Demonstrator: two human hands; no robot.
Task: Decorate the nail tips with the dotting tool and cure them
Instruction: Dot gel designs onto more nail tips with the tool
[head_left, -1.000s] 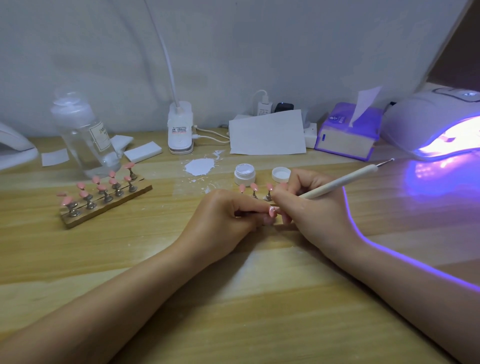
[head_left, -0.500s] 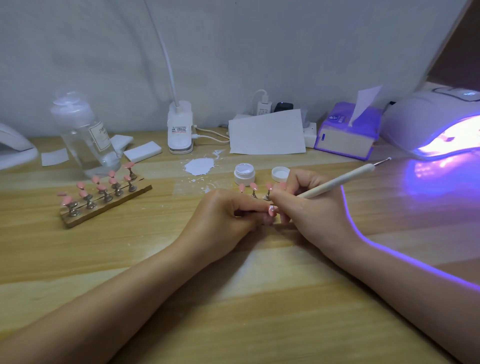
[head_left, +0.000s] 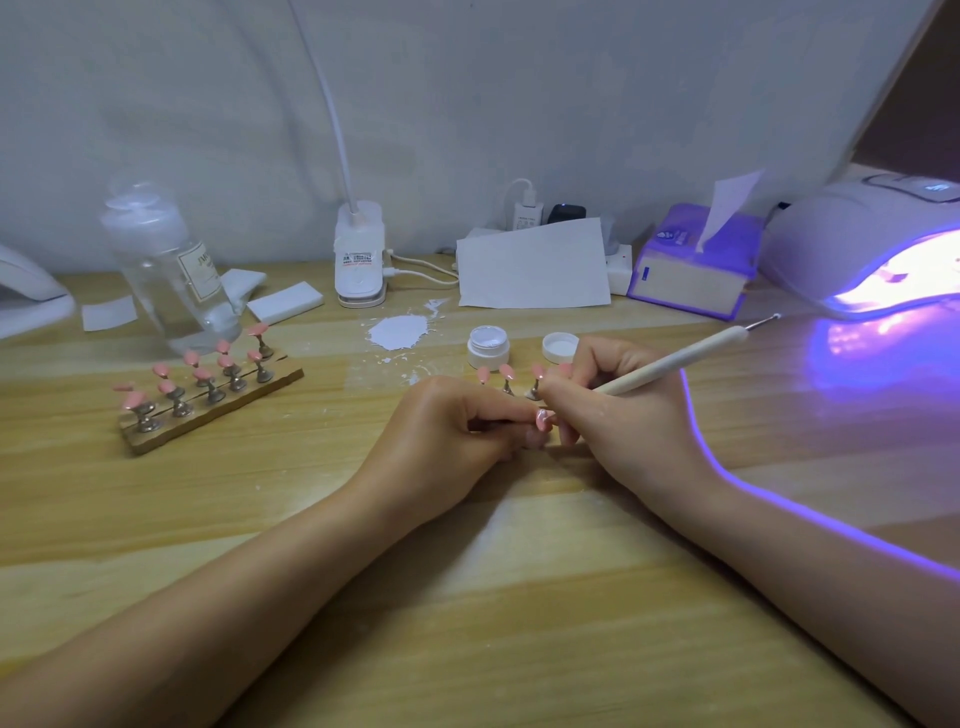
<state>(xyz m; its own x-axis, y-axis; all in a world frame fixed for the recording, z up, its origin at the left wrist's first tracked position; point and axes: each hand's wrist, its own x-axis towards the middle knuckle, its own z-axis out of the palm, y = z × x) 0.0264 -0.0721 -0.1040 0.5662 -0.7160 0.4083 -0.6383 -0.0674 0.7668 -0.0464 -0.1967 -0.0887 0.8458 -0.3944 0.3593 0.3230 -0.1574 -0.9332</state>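
My left hand (head_left: 457, 431) pinches a pink nail tip (head_left: 543, 419) with curled fingers, just above the worktop (head_left: 467, 597). My right hand (head_left: 618, 415) grips the dotting tool (head_left: 675, 364), its working end at that tip.

Single view, head-worn, wide-angle. It looks forward and down across the table (head_left: 519, 623) from the person's seat, facing the rear wall (head_left: 467, 104). Both forearms enter from the bottom edge; the left hand (head_left: 447, 431) and right hand (head_left: 623, 415) meet near frame centre, close to the lens. The lamp (head_left: 857, 244) sits at the right edge. Straight lines bow toward the borders.
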